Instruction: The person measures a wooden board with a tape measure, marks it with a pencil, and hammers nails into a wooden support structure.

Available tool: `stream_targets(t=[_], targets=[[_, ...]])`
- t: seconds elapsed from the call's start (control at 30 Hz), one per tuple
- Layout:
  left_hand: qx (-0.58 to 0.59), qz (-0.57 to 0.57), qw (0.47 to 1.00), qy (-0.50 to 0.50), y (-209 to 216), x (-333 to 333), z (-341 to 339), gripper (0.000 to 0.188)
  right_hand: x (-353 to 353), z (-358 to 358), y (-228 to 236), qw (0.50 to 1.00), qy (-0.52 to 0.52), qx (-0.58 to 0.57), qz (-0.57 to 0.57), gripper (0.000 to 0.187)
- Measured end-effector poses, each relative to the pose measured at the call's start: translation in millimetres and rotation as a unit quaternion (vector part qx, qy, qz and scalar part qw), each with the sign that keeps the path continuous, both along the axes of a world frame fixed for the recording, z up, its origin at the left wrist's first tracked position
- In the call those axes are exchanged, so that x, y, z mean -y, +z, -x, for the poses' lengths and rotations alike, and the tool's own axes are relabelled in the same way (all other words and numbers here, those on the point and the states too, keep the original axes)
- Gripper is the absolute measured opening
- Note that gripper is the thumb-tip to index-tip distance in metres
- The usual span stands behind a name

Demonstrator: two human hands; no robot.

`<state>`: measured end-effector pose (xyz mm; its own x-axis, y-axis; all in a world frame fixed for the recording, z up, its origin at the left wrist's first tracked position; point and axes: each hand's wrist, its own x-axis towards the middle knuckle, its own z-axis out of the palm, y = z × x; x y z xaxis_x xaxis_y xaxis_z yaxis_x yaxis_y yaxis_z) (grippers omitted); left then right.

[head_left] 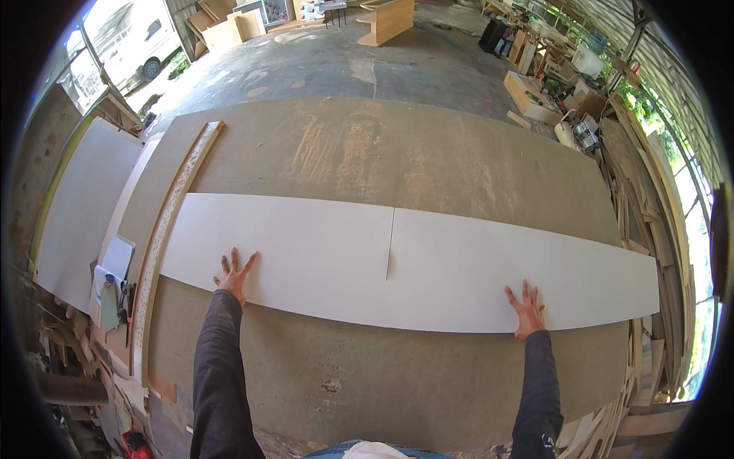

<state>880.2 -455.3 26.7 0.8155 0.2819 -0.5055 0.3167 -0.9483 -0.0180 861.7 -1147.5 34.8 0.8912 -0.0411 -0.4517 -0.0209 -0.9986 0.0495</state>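
A long white board [329,260] lies flat across the brown worktable [382,382], its left end against a long narrow wooden strip [174,199]. A thin dark line runs from the board's far edge partway toward the near edge, around its middle. My left hand [235,277] rests on the near edge of the board's left part, fingers spread. On the near edge of the right part lies my right hand [526,312], its fingers also apart. Neither hand is wrapped round anything.
Left of the strip are papers [117,256] and a pale green bottle-like thing [108,304]. A large pale panel [88,206] leans at the left. Timber offcuts [650,206] are stacked along the right side. Beyond the table, a wooden shelf unit [388,23] stands on the concrete floor [306,65].
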Motion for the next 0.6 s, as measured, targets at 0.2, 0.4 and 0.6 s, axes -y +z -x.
stream_targets(t=[0.2,0.4,0.6], targets=[[-0.003,-0.003,1.0,-0.002,2,0,-4,0.138,-1,-6,2,1.0,0.004,-0.003,0.001,0.136],[0.004,-0.012,1.0,-0.008,-3,-2,-10,0.139,2,-11,-1,1.0,0.008,0.002,0.0,0.136],[-0.001,-0.014,1.0,-0.013,-5,-4,-16,0.141,2,-17,-1,1.0,0.008,-0.001,0.007,0.136]])
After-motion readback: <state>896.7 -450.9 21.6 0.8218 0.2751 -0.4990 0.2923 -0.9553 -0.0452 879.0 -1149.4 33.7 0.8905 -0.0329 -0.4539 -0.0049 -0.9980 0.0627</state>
